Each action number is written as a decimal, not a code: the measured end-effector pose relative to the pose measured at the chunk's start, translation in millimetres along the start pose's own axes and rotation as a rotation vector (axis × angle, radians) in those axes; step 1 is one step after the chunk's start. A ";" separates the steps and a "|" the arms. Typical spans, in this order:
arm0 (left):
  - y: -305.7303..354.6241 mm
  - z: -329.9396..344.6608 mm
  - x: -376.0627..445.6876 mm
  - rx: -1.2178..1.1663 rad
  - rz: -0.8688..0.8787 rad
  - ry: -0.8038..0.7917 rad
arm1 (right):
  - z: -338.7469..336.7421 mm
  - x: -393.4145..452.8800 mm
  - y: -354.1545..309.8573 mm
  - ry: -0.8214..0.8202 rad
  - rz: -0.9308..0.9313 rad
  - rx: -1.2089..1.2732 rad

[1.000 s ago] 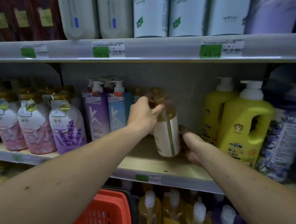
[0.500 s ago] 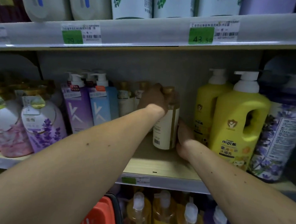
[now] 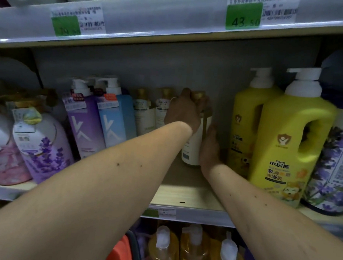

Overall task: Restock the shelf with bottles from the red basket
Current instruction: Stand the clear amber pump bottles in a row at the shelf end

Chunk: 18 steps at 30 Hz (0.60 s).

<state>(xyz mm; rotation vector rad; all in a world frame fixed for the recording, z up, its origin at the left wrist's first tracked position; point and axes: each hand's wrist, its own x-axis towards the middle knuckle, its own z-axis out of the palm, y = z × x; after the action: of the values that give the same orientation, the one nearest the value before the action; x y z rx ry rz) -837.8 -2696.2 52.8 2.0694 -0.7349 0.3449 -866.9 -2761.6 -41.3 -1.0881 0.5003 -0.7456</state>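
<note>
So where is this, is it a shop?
Most likely, yes: a shop aisle for soaps and shampoo. The shelf edge carries a green price tag with a barcode, many same-looking yellow pump bottles stand in rows, and a red basket waits below.

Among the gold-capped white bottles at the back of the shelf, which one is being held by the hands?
The rightmost bottle, next to the yellow bottles. The left hand grips its top and the right hand touches its side; two similar bottles left of it stand untouched.
</note>
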 end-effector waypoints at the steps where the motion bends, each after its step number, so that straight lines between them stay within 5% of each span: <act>1: -1.9 0.1 -0.6 -0.008 0.009 -0.001 | -1.3 -0.3 2.0 -0.002 0.004 0.009; 7: -39.8 11.7 -48.8 -0.215 -0.078 -0.010 | -14.0 -1.6 7.2 0.040 0.029 -0.177; 11: -78.5 31.6 -102.3 -0.023 -0.217 -0.206 | -21.7 3.1 3.0 -0.030 0.004 -0.343; 18: -70.5 47.2 -78.2 -0.051 -0.291 -0.165 | -17.0 12.6 1.8 -0.064 0.057 -0.233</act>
<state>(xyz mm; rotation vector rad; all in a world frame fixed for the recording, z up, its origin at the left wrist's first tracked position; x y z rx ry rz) -857.1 -2675.5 -59.1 2.1364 -0.5208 -0.0077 -869.8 -2780.9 -49.8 -1.3045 0.5711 -0.6104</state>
